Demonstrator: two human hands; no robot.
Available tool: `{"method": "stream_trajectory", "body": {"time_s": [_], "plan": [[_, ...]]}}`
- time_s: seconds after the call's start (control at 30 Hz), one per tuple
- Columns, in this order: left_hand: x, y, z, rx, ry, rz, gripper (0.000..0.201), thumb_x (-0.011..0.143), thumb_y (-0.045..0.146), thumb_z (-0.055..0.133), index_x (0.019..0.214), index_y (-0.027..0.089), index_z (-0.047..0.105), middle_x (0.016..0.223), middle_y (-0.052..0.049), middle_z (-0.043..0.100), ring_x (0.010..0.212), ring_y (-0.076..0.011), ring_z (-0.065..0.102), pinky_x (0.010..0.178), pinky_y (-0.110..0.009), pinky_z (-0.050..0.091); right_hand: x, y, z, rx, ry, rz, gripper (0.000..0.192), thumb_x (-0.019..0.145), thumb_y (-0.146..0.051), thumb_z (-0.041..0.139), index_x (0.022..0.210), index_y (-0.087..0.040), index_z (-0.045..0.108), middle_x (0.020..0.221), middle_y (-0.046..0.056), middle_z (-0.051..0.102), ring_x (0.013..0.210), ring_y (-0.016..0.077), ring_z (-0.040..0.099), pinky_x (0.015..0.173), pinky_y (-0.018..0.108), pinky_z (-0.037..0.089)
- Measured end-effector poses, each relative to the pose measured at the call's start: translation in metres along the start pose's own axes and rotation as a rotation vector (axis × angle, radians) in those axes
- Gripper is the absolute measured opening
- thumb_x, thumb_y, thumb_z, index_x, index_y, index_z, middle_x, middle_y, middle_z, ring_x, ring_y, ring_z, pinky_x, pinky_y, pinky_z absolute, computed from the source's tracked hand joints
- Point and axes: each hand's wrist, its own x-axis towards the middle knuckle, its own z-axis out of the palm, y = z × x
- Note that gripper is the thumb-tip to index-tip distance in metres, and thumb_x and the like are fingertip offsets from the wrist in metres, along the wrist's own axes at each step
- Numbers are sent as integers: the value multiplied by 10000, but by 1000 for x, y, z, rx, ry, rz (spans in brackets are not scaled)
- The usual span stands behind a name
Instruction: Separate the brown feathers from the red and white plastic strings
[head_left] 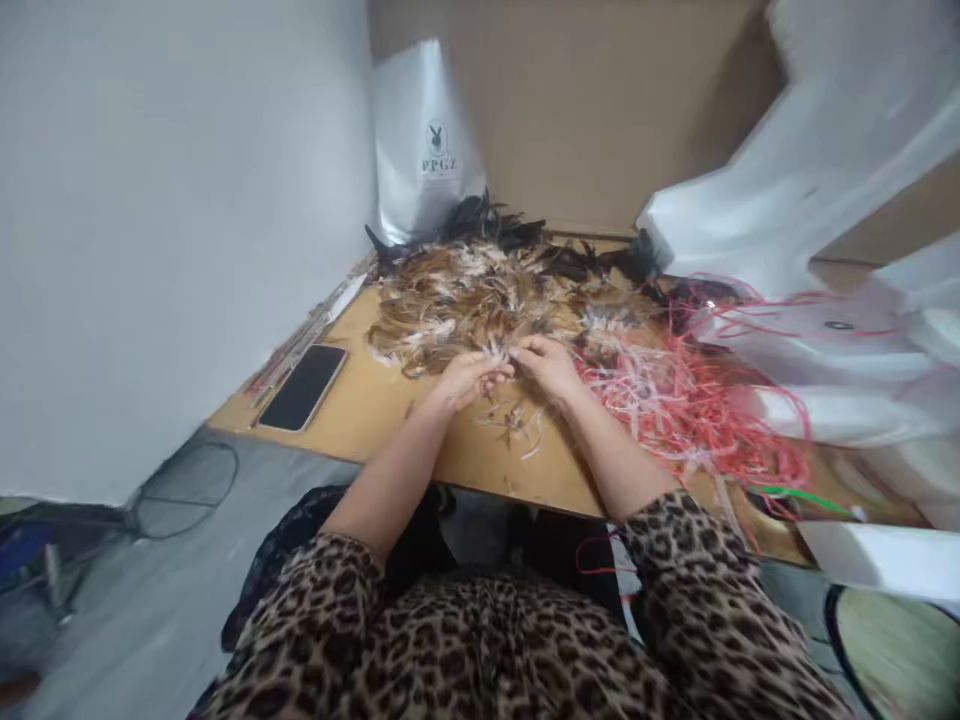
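Both hands meet at the near edge of a large pile of brown, white and black feathers [450, 285] on the table. My left hand [471, 380] is closed in a pinch on a small feather tuft [495, 350] with pale quill ends. From the other side my right hand [549, 366] pinches at the same tuft, fingertips nearly touching those of the left. The exact grip is small and partly hidden by the fingers. Loose pale feather scraps [517, 420] lie on the table just below the hands.
A tangle of pink and red plastic strands [690, 400] lies right of my right arm. The phone [304, 388] rests at the table's left edge, near a wall [187, 200]. Behind the feathers stands a white printed bag [427, 140]. White plastic [810, 170] bulges at the right.
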Motion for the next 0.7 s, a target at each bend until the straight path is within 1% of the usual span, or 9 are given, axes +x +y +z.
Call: {"method": "stream_trajectory", "body": {"time_s": [0.17,0.3,0.37,0.47,0.57,0.63,0.7], "plan": [[0,1,1,6,17,-4,159,723,210,672,779,62,649,760,-81,687,539,-35,558,476,-135,381,0,-2,3,-75,46,-73,227,629,-374,670,641,-164,583,610,-29,569,555,82,468,585,226,381],[0,1,2,20,23,-10,172,712,213,682,779,58,648,725,-71,676,541,-36,560,470,-131,376,-2,-6,5,-97,51,-96,236,627,-387,670,636,-172,573,592,-27,562,545,88,461,559,227,378],[-1,1,2,27,31,-13,180,704,217,690,786,64,644,710,-63,670,536,-37,556,470,-134,377,-3,-6,7,-64,31,-87,253,617,-401,680,639,-174,573,591,-26,567,540,87,460,547,226,378],[-1,1,2,39,45,-10,197,689,233,702,779,69,638,697,-58,665,532,-36,550,475,-139,378,-2,-2,7,41,20,-11,284,596,-423,698,665,-171,585,583,-30,571,495,73,439,506,219,360],[0,2,2,69,93,40,220,670,261,714,747,69,637,688,-58,665,533,-38,551,486,-144,380,-2,2,7,90,71,57,312,587,-434,703,722,-168,613,561,-36,563,450,61,405,469,213,335],[0,3,3,108,144,95,240,657,288,717,728,72,641,699,-66,672,536,-44,555,492,-151,384,-2,3,7,59,99,48,321,588,-436,703,744,-164,632,584,-24,585,472,68,434,486,217,354],[1,3,5,160,181,146,258,645,314,716,718,75,649,710,-75,680,532,-53,558,492,-162,390,-3,4,8,10,101,17,327,587,-435,706,760,-164,647,647,-2,625,531,86,492,541,230,397]]}}
